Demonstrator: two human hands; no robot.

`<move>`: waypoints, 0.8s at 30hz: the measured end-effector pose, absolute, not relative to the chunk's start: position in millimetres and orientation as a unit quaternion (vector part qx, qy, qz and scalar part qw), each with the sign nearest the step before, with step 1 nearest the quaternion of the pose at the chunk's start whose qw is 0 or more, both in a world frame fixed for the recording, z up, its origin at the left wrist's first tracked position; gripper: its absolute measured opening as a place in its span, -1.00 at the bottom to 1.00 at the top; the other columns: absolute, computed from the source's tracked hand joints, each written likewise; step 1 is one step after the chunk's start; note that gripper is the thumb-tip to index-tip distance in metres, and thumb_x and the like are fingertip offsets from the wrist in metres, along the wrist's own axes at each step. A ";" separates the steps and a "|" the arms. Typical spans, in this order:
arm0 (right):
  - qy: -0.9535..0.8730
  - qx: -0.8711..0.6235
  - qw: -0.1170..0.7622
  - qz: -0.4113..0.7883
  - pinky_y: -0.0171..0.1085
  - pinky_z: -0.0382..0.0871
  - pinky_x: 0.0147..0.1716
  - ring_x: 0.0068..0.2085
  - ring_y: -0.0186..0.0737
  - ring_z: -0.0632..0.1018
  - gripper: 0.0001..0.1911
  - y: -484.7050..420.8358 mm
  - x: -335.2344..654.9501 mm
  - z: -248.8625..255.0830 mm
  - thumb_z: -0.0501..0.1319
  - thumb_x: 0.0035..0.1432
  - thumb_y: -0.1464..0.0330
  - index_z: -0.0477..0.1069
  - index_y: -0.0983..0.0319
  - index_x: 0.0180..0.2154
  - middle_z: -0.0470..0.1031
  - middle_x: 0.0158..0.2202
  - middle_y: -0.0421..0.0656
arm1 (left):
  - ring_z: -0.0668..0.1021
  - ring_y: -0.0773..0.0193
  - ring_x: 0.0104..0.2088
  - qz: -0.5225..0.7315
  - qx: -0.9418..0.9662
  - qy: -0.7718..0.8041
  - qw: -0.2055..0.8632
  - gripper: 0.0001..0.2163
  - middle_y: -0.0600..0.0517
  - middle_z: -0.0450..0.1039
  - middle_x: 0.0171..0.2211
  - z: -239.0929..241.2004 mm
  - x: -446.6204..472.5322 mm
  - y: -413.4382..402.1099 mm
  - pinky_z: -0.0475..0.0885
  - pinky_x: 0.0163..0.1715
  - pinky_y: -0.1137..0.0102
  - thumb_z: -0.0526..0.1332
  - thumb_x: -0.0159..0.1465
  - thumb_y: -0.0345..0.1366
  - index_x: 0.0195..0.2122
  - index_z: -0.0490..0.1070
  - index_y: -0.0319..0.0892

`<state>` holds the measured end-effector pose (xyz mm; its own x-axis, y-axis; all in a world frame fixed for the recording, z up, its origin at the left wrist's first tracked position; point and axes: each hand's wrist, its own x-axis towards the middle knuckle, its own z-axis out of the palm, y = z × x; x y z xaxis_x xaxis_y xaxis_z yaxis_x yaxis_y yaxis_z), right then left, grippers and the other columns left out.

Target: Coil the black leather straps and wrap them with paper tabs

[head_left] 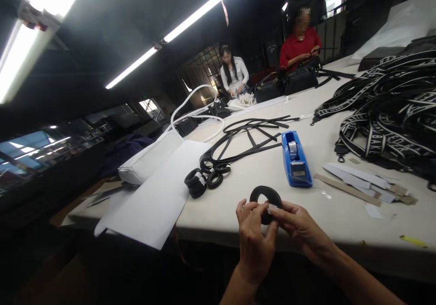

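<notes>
My left hand and my right hand are together at the near edge of the white table, both closed on a coiled black strap roll. A small pale piece of tape sits on the roll between my right thumb and fingers. Just beyond the roll stands a blue tape dispenser. To the left lie several finished black rolls and loose black straps.
A white sheet hangs over the table's near left edge beside a white bag. A heap of black-and-white printed straps fills the right. Card strips lie near it. Two people sit at the far end.
</notes>
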<state>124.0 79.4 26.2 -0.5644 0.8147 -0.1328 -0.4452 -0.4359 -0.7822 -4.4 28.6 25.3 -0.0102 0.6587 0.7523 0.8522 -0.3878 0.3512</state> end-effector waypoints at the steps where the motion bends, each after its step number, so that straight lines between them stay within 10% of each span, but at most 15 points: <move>1: -0.362 -0.240 0.386 0.814 -0.26 0.35 -0.03 -0.04 -0.10 0.54 -0.65 81.4 121.8 28.5 0.42 0.06 0.22 0.60 0.21 -0.11 0.61 -0.13 -0.07 | 0.54 0.08 -0.13 -0.464 -0.689 -0.548 0.099 -0.76 -0.07 0.54 -0.22 28.3 -7.9 29.7 0.31 0.13 -0.07 0.30 0.22 -0.45 -0.08 0.42 -0.20; 15: -0.397 -0.267 0.372 0.795 -0.30 0.40 -0.18 -0.11 -0.14 0.54 -0.57 94.0 106.8 22.6 0.37 0.10 0.13 0.57 0.20 -0.03 0.61 -0.13 -0.07 | 0.50 0.11 -0.16 -0.479 -0.648 -0.591 -0.033 -0.82 -0.01 0.48 -0.25 32.1 -22.9 34.5 0.45 -0.11 0.16 0.33 0.20 -0.44 -0.20 0.43 -0.11; 24: -0.584 -0.430 0.354 0.590 -0.21 0.52 -0.22 -0.09 0.05 0.59 -0.42 111.3 143.4 12.4 0.29 0.05 -0.04 0.55 0.12 0.02 0.60 -0.05 -0.04 | 0.51 -0.02 -0.11 -0.284 -0.631 -0.659 0.296 -0.82 -0.16 0.53 -0.27 24.8 -143.6 114.4 0.26 0.09 -0.03 0.22 0.30 -0.32 -0.11 0.44 -0.29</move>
